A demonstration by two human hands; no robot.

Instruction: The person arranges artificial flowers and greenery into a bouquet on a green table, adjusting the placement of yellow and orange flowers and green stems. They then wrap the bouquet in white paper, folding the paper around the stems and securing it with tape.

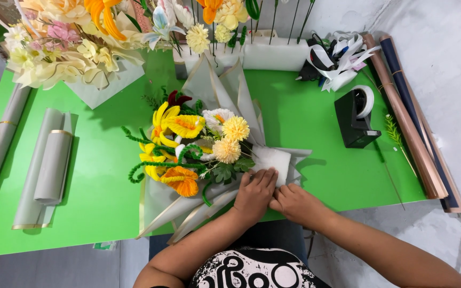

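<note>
Head view: left hand (255,192) flat on the white wrapping fold (274,158) at the bouquet (198,146) base, right hand (294,202) pinching its edge, on the green table (316,117). Risk: grip slackened, wrap springing open; pressure too hard, paper creased.

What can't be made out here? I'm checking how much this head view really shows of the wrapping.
- Bouquet stems: hidden under the wrapping paper and both hands.
- Left hand fingers: pressed flat on the paper; what lies beneath is covered.
- Right hand fingers: tucked behind the left hand.
- Paper rolls: far ends cut off at the top.
</note>
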